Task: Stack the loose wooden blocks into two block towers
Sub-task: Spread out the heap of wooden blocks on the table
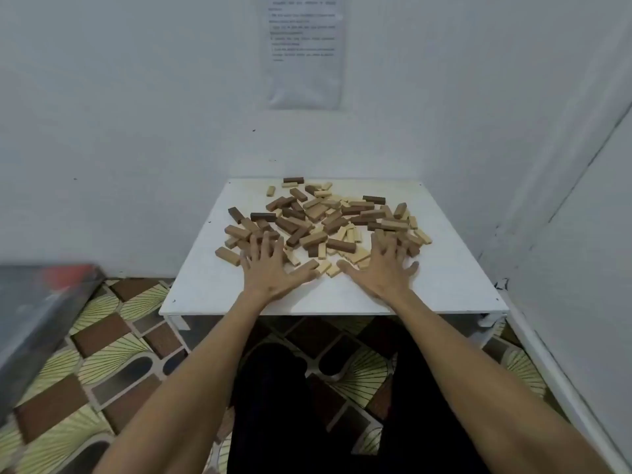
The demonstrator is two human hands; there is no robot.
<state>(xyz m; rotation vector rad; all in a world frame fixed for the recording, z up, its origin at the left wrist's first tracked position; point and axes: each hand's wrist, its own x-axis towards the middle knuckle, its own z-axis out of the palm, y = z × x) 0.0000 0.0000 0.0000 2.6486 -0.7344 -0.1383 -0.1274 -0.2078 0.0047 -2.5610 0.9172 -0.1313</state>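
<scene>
A loose pile of wooden blocks [325,220], pale, mid-brown and dark brown, lies scattered over the far half of a small white table [212,289]. No tower stands anywhere. My left hand [270,268] lies flat with fingers spread on the near left edge of the pile, fingertips touching blocks. On the near right edge of the pile my right hand [383,268] is also flat and spread, its fingertips on blocks. Neither hand holds a block. A single pale block [227,256] lies apart at the left.
White walls close in behind and to the right of the table, with a printed sheet [302,49] taped on the back wall. A dark box [37,319] sits at the left over patterned floor. The table's near strip is bare white surface.
</scene>
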